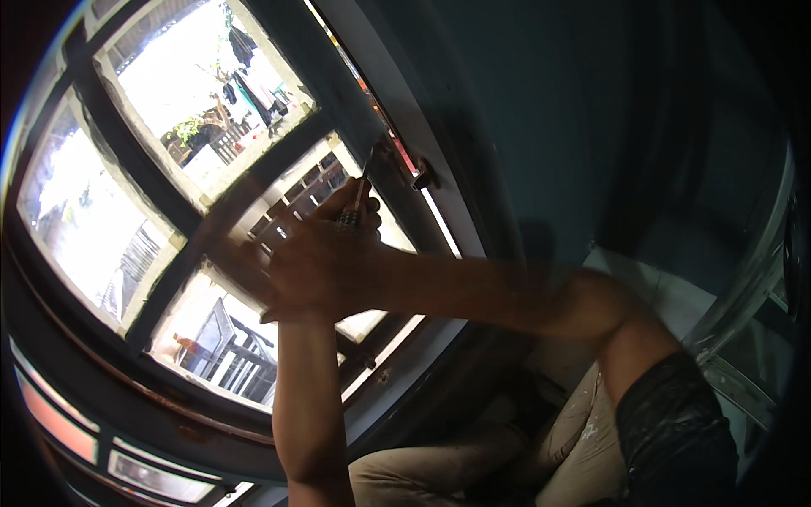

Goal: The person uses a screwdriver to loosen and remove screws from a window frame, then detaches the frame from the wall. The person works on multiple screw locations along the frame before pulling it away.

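A hand, which looks like my left hand (pixel 358 196), grips a screwdriver (pixel 350 216) with a dark textured handle and a reddish part. Its thin shaft points up toward a dark window frame (pixel 390 182), close to a small metal fitting (pixel 422 175) at the frame's edge. My right arm reaches across from the right. My right hand (pixel 308 262) lies over the left wrist area, smeared by motion, so its fingers cannot be made out. It also hides much of the left hand.
Dark bars divide the window's panes (pixel 156 220). Beyond them are hanging clothes (pixel 258 97) and a dark slatted chair (pixel 228 351). A second small fitting (pixel 368 362) sits lower on the frame. A dark blue-grey panel (pixel 541 127) stands to the right, above my bent legs (pixel 439 465).
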The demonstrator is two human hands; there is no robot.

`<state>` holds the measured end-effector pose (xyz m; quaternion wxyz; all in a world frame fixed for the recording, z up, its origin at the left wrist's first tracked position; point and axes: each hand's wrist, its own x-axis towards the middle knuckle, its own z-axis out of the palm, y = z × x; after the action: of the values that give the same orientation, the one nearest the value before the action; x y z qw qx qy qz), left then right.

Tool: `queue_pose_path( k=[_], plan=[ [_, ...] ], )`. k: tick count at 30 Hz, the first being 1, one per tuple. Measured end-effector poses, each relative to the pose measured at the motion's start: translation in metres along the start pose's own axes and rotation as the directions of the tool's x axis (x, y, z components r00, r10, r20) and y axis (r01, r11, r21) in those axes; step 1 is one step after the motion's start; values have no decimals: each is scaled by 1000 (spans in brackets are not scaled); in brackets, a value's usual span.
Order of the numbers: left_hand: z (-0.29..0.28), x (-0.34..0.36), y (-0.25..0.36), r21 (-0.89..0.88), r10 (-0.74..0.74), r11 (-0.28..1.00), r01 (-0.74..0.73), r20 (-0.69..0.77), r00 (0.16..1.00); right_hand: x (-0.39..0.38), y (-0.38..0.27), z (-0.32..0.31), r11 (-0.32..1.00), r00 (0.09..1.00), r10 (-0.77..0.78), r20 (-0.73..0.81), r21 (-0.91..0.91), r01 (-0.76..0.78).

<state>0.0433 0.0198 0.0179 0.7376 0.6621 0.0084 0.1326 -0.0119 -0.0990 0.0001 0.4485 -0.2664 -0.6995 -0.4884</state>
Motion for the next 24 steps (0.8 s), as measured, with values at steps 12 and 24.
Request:
queue_pose_path(
  k=[12,24],
  plan=[
    [27,-5,3,-242,-142,962,124,-58,988,27,-17,-35,968,985,-157,-68,-209,140],
    [0,0,-9,-386,-116,916,107,0,993,-25,-34,-42,996,989,29,142,-90,-17]
  ],
)
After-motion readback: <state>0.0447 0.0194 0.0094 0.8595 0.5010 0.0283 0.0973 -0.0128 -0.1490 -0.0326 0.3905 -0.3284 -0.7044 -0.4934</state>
